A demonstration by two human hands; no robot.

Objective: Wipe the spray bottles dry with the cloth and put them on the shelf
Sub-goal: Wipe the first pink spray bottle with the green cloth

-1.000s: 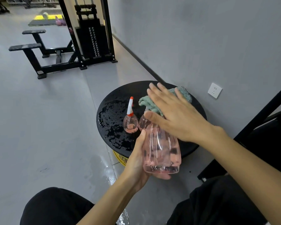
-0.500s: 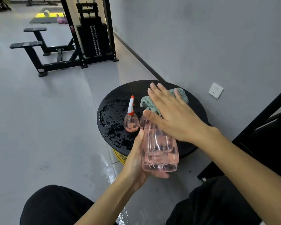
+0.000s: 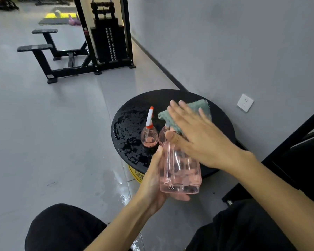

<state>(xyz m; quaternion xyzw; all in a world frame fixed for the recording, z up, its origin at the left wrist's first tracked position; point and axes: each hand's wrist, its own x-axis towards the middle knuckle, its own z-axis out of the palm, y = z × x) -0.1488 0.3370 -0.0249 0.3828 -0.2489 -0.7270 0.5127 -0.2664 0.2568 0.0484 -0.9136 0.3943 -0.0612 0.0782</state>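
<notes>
A grey gym floor point(image 3: 43, 124) is stretching away in front of me, with a black weight machine point(image 3: 107, 42) standing by the grey wall point(image 3: 225, 42) and a white socket point(image 3: 245, 102) sitting low on that wall. Just beyond my knees a round black table point(image 3: 223, 127) is glistening with water drops over its left half, and a yellow base point(image 3: 134, 173) is showing beneath its near edge.

A small pink spray bottle point(image 3: 149, 136) is standing upright on the wet patch, its white and orange nozzle pointing up. I am holding the large pink bottle point(image 3: 179, 171) in the air over the near edge of the table, tilted so that its base is facing me and its neck is pointing away. The neck is lying close beside the small one; whether the two are touching I cannot tell.

My left hand point(image 3: 153, 180) is gripping the large bottle from the left and from below, thumb lying up its side and fingers curling under the base. My right hand point(image 3: 198, 138) is lying flat, fingers straight and slightly spread, pressing the green cloth point(image 3: 200, 106) down over the bottle's neck and shoulder. The cloth is poking out past my fingertips and hiding the spray head. A dark frame point(image 3: 288, 136) is slanting up at the far right.
</notes>
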